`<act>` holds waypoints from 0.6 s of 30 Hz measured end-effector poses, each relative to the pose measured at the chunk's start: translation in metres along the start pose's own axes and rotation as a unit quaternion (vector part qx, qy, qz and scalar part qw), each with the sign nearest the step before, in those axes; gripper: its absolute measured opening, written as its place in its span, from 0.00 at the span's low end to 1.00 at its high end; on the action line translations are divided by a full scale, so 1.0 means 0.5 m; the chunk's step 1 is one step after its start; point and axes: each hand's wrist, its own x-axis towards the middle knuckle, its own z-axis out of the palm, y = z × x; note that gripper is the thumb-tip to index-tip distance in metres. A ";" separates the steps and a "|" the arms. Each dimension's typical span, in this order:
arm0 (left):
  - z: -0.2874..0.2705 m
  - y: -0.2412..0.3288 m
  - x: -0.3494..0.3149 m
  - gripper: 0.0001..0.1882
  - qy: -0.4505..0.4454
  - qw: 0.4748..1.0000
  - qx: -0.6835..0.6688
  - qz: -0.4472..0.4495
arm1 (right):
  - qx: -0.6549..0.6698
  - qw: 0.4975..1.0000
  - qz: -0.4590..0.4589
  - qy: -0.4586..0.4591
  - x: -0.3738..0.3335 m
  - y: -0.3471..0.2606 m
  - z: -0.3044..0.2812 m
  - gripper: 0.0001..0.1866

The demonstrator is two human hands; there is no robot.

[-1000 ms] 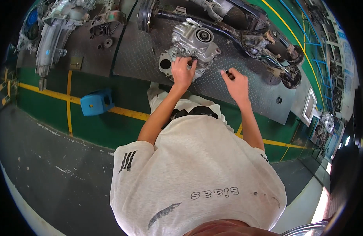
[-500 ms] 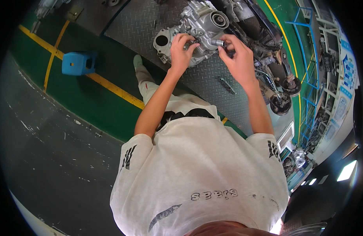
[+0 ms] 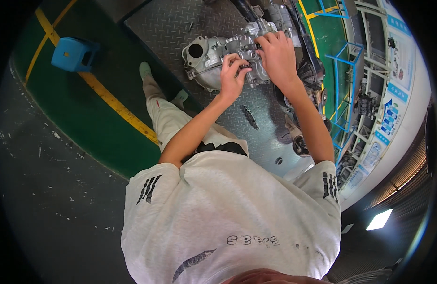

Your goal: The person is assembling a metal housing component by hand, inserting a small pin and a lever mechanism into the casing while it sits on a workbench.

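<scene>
A silver cast metal gearbox housing point(image 3: 216, 53), with a round dark opening at its left end, lies on the metal tread-plate surface point(image 3: 166, 28). At its near side is my left hand point(image 3: 232, 81), thumb and fingers curled toward each other around a small dark part that is mostly hidden. My right hand point(image 3: 279, 57) lies over the housing's right part with its fingers bent down. Whatever those fingertips grip on the housing is hidden beneath them. A dark, ribbed, elongated piece point(image 3: 249, 117) rests on the plate nearer to me.
Greasy dark mechanical assemblies point(image 3: 311, 75) crowd the right side of the plate. Beyond them stands a blue metal frame point(image 3: 339, 90). A blue plastic stool point(image 3: 71, 54) is on the green floor at left, beside a yellow line point(image 3: 117, 106).
The view has shifted and the housing appears turned, its round bearing end no longer showing. My right hand has moved from a silver cylindrical piece onto the housing's top. My left fingers stay curled.
</scene>
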 end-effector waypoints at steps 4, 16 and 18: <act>0.001 -0.014 -0.006 0.12 0.015 1.000 0.000 0.018 | -0.024 1.000 -0.001 -0.005 0.014 -0.013 0.008 0.14; -0.033 -0.001 0.123 0.25 -0.061 0.997 0.026 0.035 | -0.091 0.996 -0.006 -0.003 0.018 -0.027 0.022 0.13; -0.030 -0.020 0.134 0.19 -0.080 0.996 0.019 0.041 | -0.102 0.995 -0.003 -0.005 0.022 -0.032 0.031 0.13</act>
